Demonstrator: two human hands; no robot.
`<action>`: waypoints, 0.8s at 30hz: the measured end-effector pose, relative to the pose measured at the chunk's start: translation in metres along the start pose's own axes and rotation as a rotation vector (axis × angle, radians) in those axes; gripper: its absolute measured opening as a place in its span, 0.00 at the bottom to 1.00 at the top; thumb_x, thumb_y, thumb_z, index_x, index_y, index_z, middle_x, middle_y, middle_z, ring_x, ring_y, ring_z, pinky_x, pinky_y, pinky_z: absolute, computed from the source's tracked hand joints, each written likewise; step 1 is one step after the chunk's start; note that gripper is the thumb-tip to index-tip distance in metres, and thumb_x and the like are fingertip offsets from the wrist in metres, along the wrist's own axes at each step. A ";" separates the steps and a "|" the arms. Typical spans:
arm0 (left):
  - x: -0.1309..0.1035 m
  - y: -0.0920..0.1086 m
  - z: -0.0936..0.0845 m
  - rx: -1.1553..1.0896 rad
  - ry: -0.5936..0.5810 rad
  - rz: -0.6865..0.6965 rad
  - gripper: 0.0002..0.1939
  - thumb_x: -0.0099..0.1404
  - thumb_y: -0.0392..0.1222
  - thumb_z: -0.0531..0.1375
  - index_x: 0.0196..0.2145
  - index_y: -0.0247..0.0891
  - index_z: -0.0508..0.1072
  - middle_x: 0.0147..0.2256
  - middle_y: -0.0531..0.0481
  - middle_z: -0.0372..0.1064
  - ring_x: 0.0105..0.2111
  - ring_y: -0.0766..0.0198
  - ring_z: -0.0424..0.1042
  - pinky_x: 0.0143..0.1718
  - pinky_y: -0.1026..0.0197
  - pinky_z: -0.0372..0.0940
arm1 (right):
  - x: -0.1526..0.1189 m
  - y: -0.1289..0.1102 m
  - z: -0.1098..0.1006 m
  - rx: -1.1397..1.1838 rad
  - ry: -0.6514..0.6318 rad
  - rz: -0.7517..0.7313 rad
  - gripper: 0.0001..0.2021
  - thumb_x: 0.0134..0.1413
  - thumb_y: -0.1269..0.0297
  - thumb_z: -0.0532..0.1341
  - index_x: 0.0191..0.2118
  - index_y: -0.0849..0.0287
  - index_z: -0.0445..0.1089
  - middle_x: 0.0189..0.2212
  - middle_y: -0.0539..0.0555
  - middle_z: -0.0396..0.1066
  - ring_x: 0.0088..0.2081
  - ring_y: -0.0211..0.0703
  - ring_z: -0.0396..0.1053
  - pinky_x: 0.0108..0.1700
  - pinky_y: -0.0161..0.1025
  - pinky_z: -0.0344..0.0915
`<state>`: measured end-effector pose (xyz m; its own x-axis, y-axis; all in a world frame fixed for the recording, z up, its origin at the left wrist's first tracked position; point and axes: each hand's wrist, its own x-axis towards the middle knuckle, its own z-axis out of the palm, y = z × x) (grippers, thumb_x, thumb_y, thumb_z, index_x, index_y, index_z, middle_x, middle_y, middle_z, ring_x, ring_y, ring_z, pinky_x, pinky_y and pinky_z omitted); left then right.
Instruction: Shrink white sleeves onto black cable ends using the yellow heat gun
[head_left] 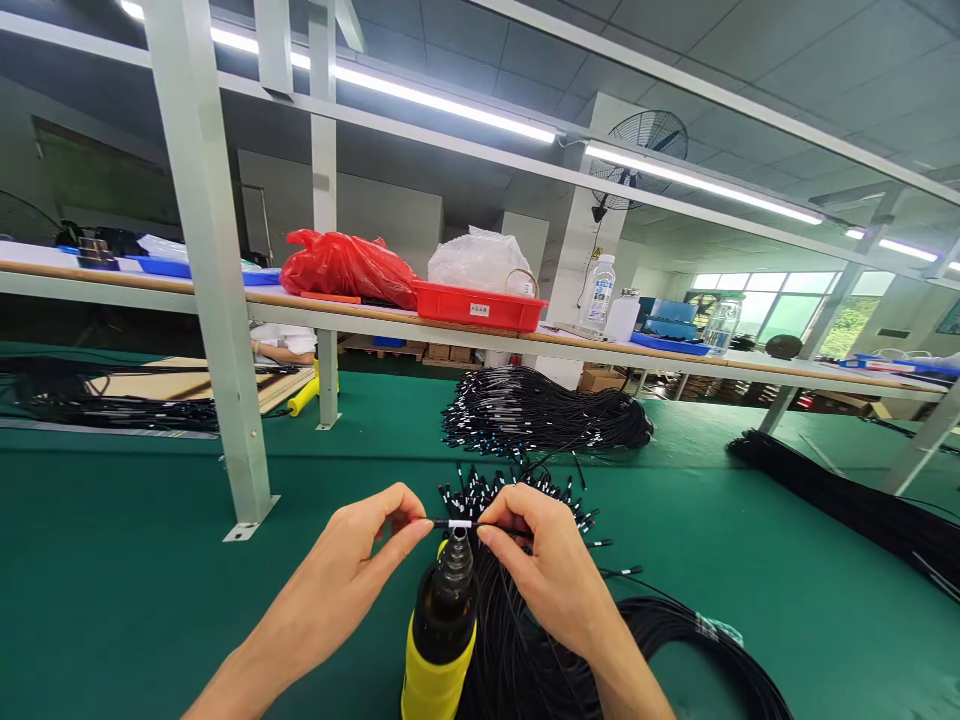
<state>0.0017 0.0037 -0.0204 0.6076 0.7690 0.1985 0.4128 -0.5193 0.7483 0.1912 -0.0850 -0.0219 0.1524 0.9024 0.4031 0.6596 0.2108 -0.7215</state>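
Observation:
My left hand pinches one end of a thin black cable between thumb and fingers. On the other side my right hand grips the same black cable, so that it is stretched level between them. A white label sleeve sits around the cable in the gap. Right below it points the metal nozzle of a yellow and black heat gun, standing upright. Whether the nozzle touches the sleeve I cannot tell. Behind my hands lies a pile of black cables with white-labelled ends, partly hidden by my right hand.
A thick bundle of black cables lies farther back on the green table. To the right are a coiled cable and a long black bundle. A white post rises at left. The shelf holds a red tray and bottles.

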 end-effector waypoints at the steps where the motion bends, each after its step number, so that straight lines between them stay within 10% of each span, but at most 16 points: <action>1: 0.000 0.000 0.000 0.000 0.008 -0.003 0.20 0.67 0.62 0.49 0.31 0.43 0.65 0.28 0.57 0.60 0.29 0.64 0.56 0.29 0.64 0.52 | 0.000 0.000 -0.001 -0.004 0.001 0.002 0.07 0.58 0.74 0.60 0.29 0.57 0.69 0.28 0.46 0.66 0.31 0.37 0.63 0.33 0.35 0.56; 24: 0.001 0.002 -0.003 0.020 -0.016 -0.016 0.20 0.67 0.62 0.50 0.32 0.43 0.66 0.28 0.56 0.62 0.30 0.62 0.58 0.29 0.63 0.53 | 0.001 0.002 -0.003 -0.011 0.025 -0.022 0.09 0.54 0.78 0.62 0.27 0.58 0.70 0.25 0.45 0.64 0.29 0.35 0.62 0.32 0.33 0.55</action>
<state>0.0009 0.0045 -0.0166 0.6112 0.7715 0.1765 0.4360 -0.5143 0.7385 0.1945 -0.0847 -0.0212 0.1561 0.8877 0.4331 0.6707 0.2267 -0.7063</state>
